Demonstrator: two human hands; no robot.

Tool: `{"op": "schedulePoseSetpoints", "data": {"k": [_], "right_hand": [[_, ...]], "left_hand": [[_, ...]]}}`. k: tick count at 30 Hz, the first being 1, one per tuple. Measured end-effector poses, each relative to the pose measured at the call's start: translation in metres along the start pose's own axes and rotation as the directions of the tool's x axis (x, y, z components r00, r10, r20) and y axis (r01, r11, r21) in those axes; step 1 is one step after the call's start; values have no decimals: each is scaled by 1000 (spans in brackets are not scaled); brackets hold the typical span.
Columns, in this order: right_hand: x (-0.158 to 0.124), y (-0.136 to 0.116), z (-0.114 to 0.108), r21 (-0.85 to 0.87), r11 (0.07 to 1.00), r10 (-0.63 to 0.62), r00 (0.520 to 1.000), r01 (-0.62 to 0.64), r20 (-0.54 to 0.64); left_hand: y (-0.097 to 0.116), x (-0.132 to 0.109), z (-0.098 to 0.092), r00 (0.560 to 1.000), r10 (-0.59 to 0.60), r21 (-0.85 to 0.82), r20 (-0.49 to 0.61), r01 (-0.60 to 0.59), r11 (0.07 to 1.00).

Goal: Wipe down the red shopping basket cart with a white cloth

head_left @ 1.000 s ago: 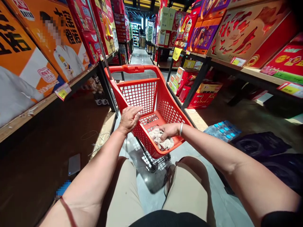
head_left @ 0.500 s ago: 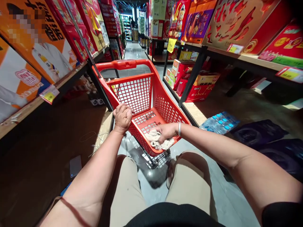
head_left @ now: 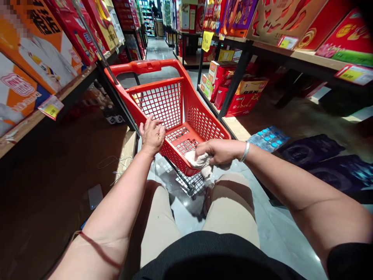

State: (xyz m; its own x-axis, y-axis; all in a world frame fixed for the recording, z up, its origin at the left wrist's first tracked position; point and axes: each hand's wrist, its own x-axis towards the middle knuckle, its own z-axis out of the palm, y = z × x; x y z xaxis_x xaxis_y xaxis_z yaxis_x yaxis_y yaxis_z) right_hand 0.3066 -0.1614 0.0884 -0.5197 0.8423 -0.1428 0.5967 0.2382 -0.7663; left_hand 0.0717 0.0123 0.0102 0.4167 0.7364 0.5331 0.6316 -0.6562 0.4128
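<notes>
A red plastic shopping cart (head_left: 204, 112) with lattice walls stands in front of my knees, its handle at the far end. My right hand (head_left: 223, 151) grips a whitish cloth (head_left: 198, 159) over the near rim, at the right front corner. Part of the cloth hangs down outside the basket. At the cart's left rim is my left hand (head_left: 153, 136), its fingers spread and slightly bent, with nothing in it. Whether its palm touches the rim is hard to see. Inside, the basket's floor shows no goods.
Shelves with boxed goods line both sides of the aisle, including an orange box (head_left: 43, 58) at left and red boxes (head_left: 244, 99) at right. Shrink-wrapped water bottles (head_left: 269, 138) lie low on the right. A phone-like slab (head_left: 95, 196) and a thin cable (head_left: 116, 159) are at lower left.
My right hand has moved with the cloth from inside the basket outward over the near right corner. My left hand's fingers have opened from a curl. The view has tipped slightly down.
</notes>
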Motion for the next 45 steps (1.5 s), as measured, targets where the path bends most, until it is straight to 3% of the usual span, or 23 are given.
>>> {"op": "schedulePoseSetpoints", "data": {"k": [3,5,7,9,13,16,18,21,24,26,32,34,36,38,41,43,45], "right_hand": [[-23,6,-2,-356,927,56,980,-122,-191],[-32,11,6,-456,862,72,945,-220,-320],[-35,14,24,-464,854,36,916,-235,-400],[-31,13,46,-436,883,-54,886,-172,-460],[-23,8,83,-477,878,-249,804,-48,-539],[-28,22,83,-520,848,-249,788,-103,-563],[-36,41,67,-507,839,-186,769,-200,-611],[-47,68,38,-435,810,-63,677,-395,-733],[-44,71,29,-393,787,2,638,-476,-770],[-34,58,43,-389,807,-16,642,-444,-766],[-3,11,118,-426,887,-210,665,-178,-716],[-3,17,121,-428,887,-223,654,-172,-723],[-10,35,108,-405,886,-185,630,-225,-754],[-18,58,87,-340,883,-108,564,-324,-819],[-25,83,65,-140,902,28,381,-408,-924],[-21,87,71,-31,942,70,288,-334,-955],[-12,83,93,-33,977,22,251,-213,-968]], "left_hand": [[8,-2,-1,1000,1,-16,-8,-1,1000],[21,-10,-3,994,99,-53,35,-97,994],[35,-22,-4,949,287,-128,129,-271,954],[47,-33,-6,879,434,-191,197,-400,896],[50,-39,-11,803,537,-225,257,-491,842],[43,-32,-14,764,563,-242,314,-509,826],[40,-29,-14,765,556,-240,326,-502,831],[39,-26,-10,774,543,-240,325,-488,839],[40,-25,-7,781,538,-245,318,-481,842],[41,-25,-5,781,532,-249,326,-472,846],[38,-23,-7,793,500,-244,347,-439,865],[37,-23,-9,789,504,-256,351,-437,862],[37,-22,-11,783,511,-272,354,-437,858],[36,-22,-11,779,515,-285,357,-434,854],[37,-22,-10,791,507,-296,342,-422,857],[38,-23,-8,804,496,-297,328,-411,862],[39,-23,-7,811,489,-299,322,-403,865]]}}
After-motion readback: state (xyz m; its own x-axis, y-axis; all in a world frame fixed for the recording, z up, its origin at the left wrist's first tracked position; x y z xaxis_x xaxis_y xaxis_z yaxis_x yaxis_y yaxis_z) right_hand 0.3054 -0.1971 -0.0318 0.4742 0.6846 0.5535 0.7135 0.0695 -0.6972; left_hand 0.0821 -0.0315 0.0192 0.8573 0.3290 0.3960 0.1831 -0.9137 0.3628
